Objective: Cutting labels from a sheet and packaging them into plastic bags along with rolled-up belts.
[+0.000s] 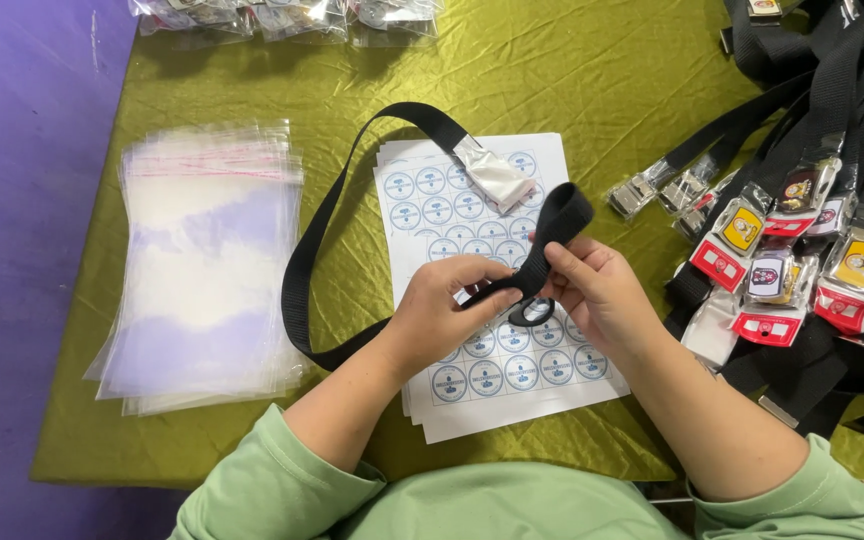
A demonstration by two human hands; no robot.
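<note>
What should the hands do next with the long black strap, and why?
Probably keep folding it. Both the left hand and the right hand pinch the black strap above the sticker sheets, with one fold made near the right hand. A long loop lies loose on the green cloth, ending in a wrapped buckle, so gathering another length looks like the next small move.

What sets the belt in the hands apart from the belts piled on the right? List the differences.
The belt in the hands is one strap, looped across the cloth and partly folded between the left hand and right hand; the piled belts lie heaped and untouched. Its buckle is wrapped in plain clear plastic; the pile's buckles show yellow, red and white faces. Both have black webbing straps.
</note>
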